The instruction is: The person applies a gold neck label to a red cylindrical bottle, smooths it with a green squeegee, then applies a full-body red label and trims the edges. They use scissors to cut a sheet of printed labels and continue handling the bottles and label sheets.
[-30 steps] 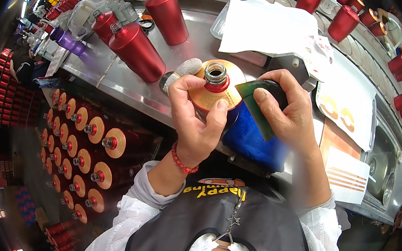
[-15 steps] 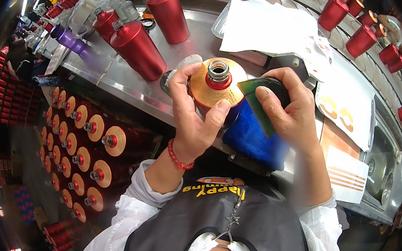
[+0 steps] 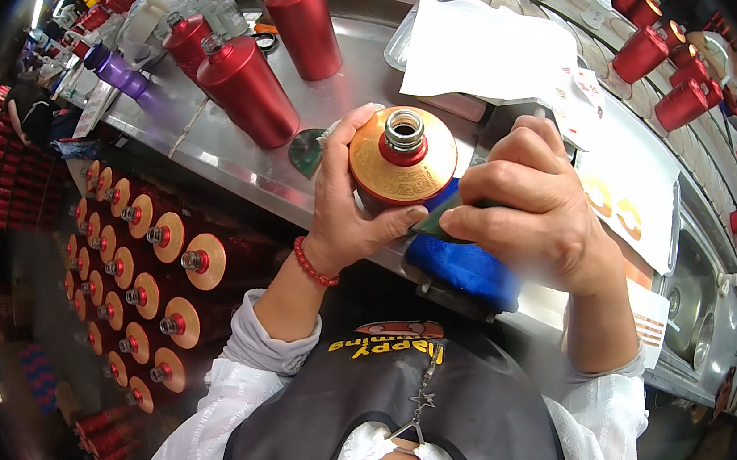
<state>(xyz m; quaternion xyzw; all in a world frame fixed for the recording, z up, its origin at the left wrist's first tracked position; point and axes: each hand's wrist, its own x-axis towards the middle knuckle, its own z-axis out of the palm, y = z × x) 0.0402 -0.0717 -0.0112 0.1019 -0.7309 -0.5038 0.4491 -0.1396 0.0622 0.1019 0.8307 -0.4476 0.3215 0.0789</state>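
Surface: steel surface point(image 3: 216, 138) spans the upper frame; white sheets point(image 3: 486, 49) lie at its far side.
Racked bottles: rows of gold-topped red bottles point(image 3: 144, 269) lie below the surface's near edge, at the person's left.
Standing bottles: three red bottles point(image 3: 249, 87) stand on the surface, left of the hands, well apart from them.
Blue cloth: blue cloth point(image 3: 463, 267) lies at the surface's near edge, under the right hand.
Right hand: right hand point(image 3: 536, 212) comes in from the lower right, knuckles up, fingers curled shut, pinching a dark green pad point(image 3: 432, 223) against the held bottle's lower right side.
Left hand: left hand point(image 3: 349, 205) rises from below, wrist bent back, fingers clamped round the bottle's body, thumb beneath it.
Held bottle: red bottle with a gold shoulder point(image 3: 401, 157), open silver neck facing the camera, held above the near edge between both hands.
Bracelet: red bead bracelet point(image 3: 311, 264) on the left wrist.
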